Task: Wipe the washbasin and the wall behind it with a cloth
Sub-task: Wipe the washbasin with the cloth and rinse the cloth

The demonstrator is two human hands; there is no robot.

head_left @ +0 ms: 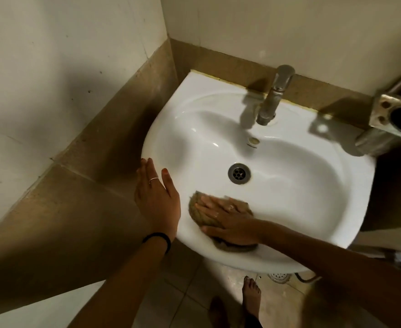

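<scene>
Two hands are on the basin (301, 185), and only one of them is doing the work. My right hand (228, 221) lies flat on the cloth (196, 209), fingers (209, 202) spread and pointing to my left, palm pressing the brown wad down rather than pinching it. The cloth sits on the near inner slope of the bowl, just inside the front rim, below and a little left of the drain (239, 173). Part of it pokes out under the heel of the hand toward the rim.

My left hand (157, 197) rests open on the left edge of the basin, fingers loosely extended along the rim, thumb over the lip, holding nothing. I read it as a brace.

What matters for the next stroke is direction. Nearly all of the bowl lies away from the cloth: the drain is up and slightly right of the fingers, the far slope under the tap (271, 98) is beyond that, and the wide right half of the bowl runs off to my right, back along the forearm. The basin's long axis runs left to right across my view, so I judge a sweep back to the right would cover most ground.

The wall (289, 27) behind the tap is well apart from the cloth, and I judge it is yet to be wiped. The right hand, already on the cloth, is the one to reach it; the tap stands in that path.
</scene>
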